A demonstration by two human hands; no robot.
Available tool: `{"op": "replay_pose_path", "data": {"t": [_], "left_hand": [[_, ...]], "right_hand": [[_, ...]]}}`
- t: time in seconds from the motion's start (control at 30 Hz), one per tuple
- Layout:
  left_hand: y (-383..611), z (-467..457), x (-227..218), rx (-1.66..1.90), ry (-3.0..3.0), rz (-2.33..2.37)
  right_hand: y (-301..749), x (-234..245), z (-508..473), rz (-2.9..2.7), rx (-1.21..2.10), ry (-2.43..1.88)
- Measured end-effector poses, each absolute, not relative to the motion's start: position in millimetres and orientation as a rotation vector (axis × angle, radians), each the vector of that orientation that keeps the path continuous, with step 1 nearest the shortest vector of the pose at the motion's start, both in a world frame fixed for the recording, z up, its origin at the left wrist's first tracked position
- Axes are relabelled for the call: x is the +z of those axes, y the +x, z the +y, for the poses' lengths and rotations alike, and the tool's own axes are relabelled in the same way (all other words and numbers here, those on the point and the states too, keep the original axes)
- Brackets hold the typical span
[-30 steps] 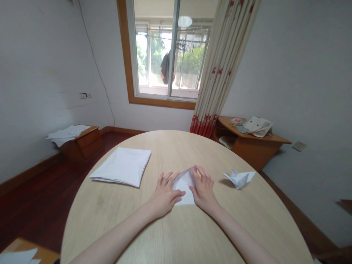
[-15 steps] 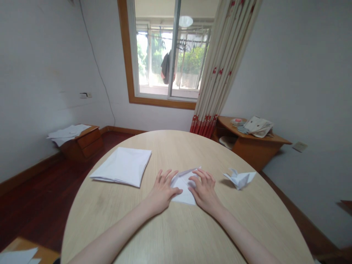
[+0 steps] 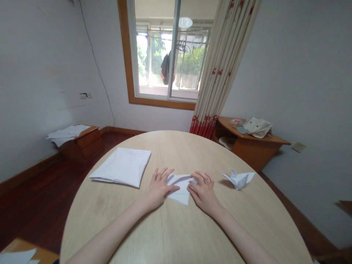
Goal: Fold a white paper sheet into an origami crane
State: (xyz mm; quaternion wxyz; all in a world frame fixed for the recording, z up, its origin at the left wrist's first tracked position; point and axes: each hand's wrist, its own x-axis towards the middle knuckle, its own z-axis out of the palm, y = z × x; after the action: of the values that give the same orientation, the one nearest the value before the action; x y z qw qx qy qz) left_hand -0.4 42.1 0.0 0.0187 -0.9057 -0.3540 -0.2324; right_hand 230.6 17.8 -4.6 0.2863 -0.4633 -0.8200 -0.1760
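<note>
A small folded sheet of white paper (image 3: 181, 189) lies on the round table in front of me, its far edge lifted and bent toward me. My left hand (image 3: 161, 187) grips its left side, thumb on the top face and fingers behind the raised edge. On the right side my right hand (image 3: 202, 189) pinches the paper between thumb and fingers. To the right stands a folded white paper crane (image 3: 238, 179), touched by neither hand. A stack of white paper (image 3: 122, 167) lies to the left, apart from my left hand.
The round wooden table (image 3: 176, 234) has a curved edge. Beyond it are a low drawer cabinet (image 3: 89, 141) with papers on it, a corner desk (image 3: 255, 146) holding a cloth bag (image 3: 257, 127), and a curtain (image 3: 217, 73) beside the window.
The paper's far edge has come down and toward me, and a crease now crosses the sheet. Both hands have shifted slightly, the left one outward. The crane and the stack stay put.
</note>
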Motion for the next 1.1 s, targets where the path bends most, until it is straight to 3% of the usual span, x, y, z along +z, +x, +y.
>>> {"op": "replay_pose_path", "data": {"t": [0.43,1.1], "left_hand": [[-5,44,4,-0.711,-2.812,-1.108],[20,30,-12,-1.138,-2.908,-1.219]], "right_hand": [[224,-1,12,-2.275,-0.382,-1.129],[229,-18,22,-2.301,-0.036,-1.219]]}}
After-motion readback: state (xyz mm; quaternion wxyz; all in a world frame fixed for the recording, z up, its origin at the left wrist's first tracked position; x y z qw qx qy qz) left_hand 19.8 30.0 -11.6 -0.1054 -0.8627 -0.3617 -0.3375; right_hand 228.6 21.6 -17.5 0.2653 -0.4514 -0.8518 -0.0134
